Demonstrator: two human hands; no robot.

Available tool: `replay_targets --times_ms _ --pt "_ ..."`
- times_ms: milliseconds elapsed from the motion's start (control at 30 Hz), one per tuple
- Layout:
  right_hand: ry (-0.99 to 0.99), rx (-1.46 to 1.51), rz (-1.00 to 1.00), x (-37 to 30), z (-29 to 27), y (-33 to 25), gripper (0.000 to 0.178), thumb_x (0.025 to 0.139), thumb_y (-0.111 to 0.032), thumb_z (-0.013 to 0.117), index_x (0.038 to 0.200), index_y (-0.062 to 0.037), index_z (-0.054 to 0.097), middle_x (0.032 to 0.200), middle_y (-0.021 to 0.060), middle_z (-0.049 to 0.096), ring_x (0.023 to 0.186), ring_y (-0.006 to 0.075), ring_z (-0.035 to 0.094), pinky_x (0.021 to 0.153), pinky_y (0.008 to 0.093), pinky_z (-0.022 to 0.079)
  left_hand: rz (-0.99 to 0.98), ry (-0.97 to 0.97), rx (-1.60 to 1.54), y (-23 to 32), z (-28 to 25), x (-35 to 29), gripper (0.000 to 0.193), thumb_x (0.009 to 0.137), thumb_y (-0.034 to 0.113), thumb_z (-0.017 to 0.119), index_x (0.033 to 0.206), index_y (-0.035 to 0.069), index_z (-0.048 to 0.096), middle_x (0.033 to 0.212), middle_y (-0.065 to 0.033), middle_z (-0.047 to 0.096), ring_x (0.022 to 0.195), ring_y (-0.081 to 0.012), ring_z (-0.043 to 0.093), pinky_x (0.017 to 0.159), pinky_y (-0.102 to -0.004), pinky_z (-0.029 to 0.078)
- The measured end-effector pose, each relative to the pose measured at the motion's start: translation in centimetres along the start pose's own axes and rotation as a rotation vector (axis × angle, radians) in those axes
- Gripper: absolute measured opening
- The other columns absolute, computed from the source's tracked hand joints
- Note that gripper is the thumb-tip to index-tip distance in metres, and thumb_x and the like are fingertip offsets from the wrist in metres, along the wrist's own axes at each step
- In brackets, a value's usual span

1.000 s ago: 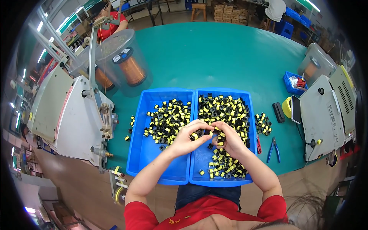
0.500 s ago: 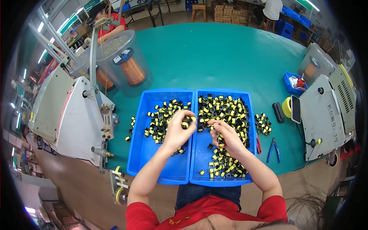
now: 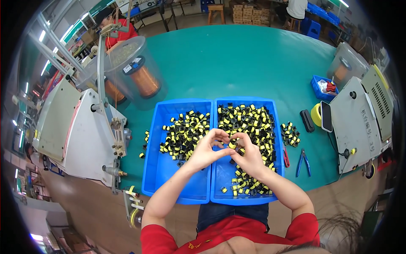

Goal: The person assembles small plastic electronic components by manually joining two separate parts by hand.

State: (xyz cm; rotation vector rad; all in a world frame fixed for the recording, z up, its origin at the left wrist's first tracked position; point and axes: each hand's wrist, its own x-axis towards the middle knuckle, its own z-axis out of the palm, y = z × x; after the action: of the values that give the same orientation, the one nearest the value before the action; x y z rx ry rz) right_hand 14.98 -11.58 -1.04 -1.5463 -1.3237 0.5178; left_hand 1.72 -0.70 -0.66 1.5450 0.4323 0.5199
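Over the divide between the two blue bins, my left hand (image 3: pixel 211 149) and my right hand (image 3: pixel 249 158) meet, thumbs nearly touching and fingers curled. A small yellow-and-black coil (image 3: pixel 232 144) shows between the fingertips, which partly cover it. Beneath my hands, the left bin (image 3: pixel 158 175) holds a heap of similar yellow-and-black coils (image 3: pixel 175 137) toward its far and right side. The right bin (image 3: pixel 220 171) holds a larger pile of coils (image 3: pixel 258 127), which spreads down its right side to the near edge.
Loose coils (image 3: pixel 290 134) lie right of the bins, beside red-handled pliers (image 3: pixel 286 157) and blue-handled cutters (image 3: pixel 303 163). Machines (image 3: pixel 91 135) (image 3: pixel 357 122) flank the green table (image 3: pixel 203 63). Copper wire spools (image 3: pixel 145 80) stand far left. A phone (image 3: pixel 326 116) leans near the right machine. Another person sits beyond the spools.
My left hand has moved right from over the left bin, where it held several coils, to meet my right hand. My right hand has shifted slightly, its fingers now raised and curled.
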Motion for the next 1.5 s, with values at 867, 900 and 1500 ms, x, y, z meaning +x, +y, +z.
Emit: replay_targets --times_ms 867,900,1500 --pt "-0.438 1.013 0.807 1.3 -1.9 -1.1 0.034 0.094 -0.030 0.041 0.123 -0.0159 0.033 0.072 0.0044 0.048 0.051 0.0075 0.040 0.038 0.0166 0.022 -0.131 -0.132 -0.173 -0.5 0.1 -0.2 0.034 0.085 0.011 0.061 0.116 -0.001 0.052 0.106 -0.0096 0.057 0.091 -0.0116 0.056 0.083 -0.0277 0.045" --pt "-0.437 1.001 0.803 1.4 -1.8 -1.2 0.035 0.094 -0.031 0.041 0.124 -0.0156 0.033 0.072 0.0037 0.047 0.051 0.0070 0.039 0.037 0.0161 0.021 -0.132 -0.131 -0.172 -0.6 0.0 -0.2 0.034 0.085 0.011 0.061 0.116 -0.001 0.052 0.106 -0.0096 0.057 0.091 -0.0116 0.056 0.083 -0.0277 0.045" --pt "-0.178 0.633 0.514 1.2 -1.6 -0.9 0.030 0.092 -0.020 0.047 0.116 -0.0039 0.041 0.089 0.0064 0.058 0.060 0.0087 0.049 0.046 0.0227 0.036 -0.366 -0.133 -0.776 0.0 -1.8 0.2 0.031 0.089 0.016 0.051 0.115 0.000 0.050 0.101 -0.0096 0.056 0.088 -0.0169 0.055 0.077 -0.0291 0.046"
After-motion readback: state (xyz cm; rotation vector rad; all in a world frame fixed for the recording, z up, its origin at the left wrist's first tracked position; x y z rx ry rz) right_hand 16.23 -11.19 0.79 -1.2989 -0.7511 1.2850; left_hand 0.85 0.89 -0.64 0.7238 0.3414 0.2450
